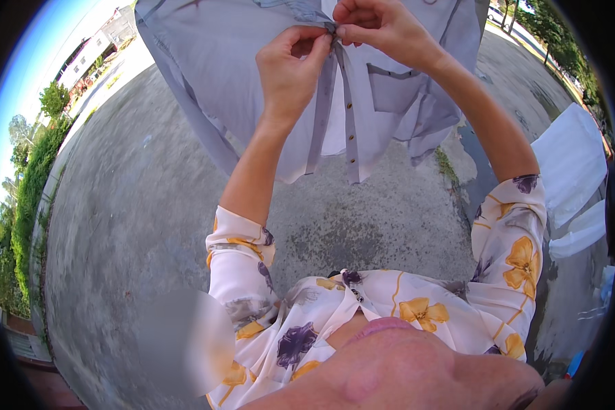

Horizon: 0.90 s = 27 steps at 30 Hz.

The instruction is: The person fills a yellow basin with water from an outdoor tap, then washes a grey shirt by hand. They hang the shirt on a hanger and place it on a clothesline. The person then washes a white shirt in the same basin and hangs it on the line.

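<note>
A pale grey-lilac button-up shirt (225, 66) hangs spread in front of me, its curved hem above the ground. My left hand (293, 72) pinches the upper part of the front placket between thumb and forefinger. At the same spot, my right hand (384, 33) grips the fabric with thumb and fingertips, its other fingers curled. The fingertips hide most of what lies between them. Below my hands the two front edges hang apart, and several small buttons (351, 137) run down the right-hand strip. A chest pocket (393, 91) is under my right wrist. The shirt's top runs out of view.
Rough grey concrete (133, 205) spreads beneath and around me. White cloth or sheeting (571, 159) is at the right, beside a wet-looking dark patch. A green hedge (33, 205) borders the left, with a building (89, 54) beyond it. Trees (564, 41) stand at upper right.
</note>
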{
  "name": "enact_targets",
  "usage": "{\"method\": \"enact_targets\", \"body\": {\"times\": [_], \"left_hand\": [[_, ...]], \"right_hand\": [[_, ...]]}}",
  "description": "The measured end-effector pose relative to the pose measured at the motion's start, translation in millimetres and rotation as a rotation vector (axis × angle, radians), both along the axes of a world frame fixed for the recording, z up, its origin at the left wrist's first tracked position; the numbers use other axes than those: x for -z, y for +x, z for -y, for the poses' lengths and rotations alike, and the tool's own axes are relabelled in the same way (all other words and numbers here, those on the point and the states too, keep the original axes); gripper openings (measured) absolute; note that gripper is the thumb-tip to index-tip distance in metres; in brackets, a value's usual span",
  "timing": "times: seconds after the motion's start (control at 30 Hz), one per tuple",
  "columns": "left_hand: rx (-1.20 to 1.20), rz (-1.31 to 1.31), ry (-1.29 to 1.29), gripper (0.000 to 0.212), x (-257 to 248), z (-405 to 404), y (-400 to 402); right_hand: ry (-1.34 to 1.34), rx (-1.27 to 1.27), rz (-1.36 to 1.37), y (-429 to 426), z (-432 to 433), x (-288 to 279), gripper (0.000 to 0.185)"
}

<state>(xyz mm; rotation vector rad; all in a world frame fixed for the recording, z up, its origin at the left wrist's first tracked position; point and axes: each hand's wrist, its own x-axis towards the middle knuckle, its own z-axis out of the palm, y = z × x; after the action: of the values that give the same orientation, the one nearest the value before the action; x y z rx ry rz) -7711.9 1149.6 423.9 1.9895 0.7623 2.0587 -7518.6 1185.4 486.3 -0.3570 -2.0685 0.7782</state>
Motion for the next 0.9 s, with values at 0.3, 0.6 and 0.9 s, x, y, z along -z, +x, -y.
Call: {"method": "enact_targets", "body": {"times": [0.3,0.6,0.9], "left_hand": [[0.048,0.077,-0.133,0.017,-5,2,-5],[0.204,0.153,-0.222,0.017,-7,-3,-1],[0.212,0.099,-0.130,0.018,1,-5,7]], "right_hand": [[0.473,0.213,0.075,-12,21,-7,0.013],[0.543,0.212,0.215,4,15,-12,0.015],[0.318,0.122,0.140,14,7,-9,0.022]]}}
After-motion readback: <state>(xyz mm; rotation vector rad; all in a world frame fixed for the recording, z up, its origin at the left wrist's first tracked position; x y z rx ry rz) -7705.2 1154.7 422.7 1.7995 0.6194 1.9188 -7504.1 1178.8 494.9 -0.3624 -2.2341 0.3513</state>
